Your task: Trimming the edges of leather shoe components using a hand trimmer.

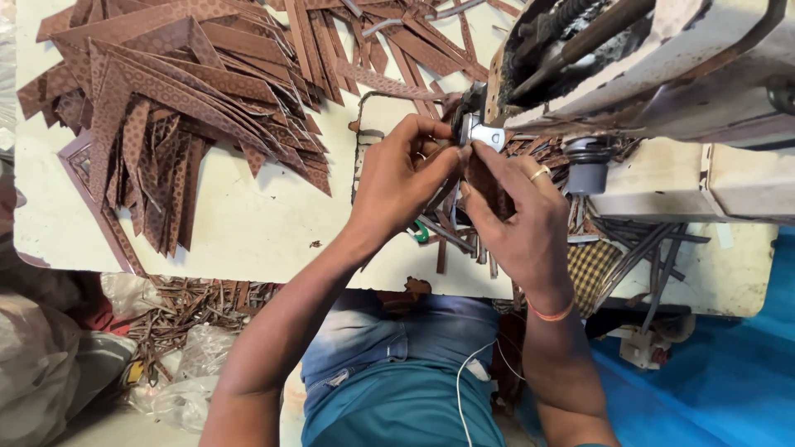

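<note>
under the sewing machine (662, 74), both hands' fingers (439, 157) pinch a brown patterned strip (480, 178) (narrow, dark).

— What have you got there?
— My left hand (403, 178) and right hand (517, 219) pinch a brown strip (479, 178) under the machine's metal foot (483, 134).
— And the pile?
— Cut pieces (178, 108), ten o'clock.

Sewing machine (662, 74) cut off top and right — needle hidden behind fingers (464, 161).
</note>
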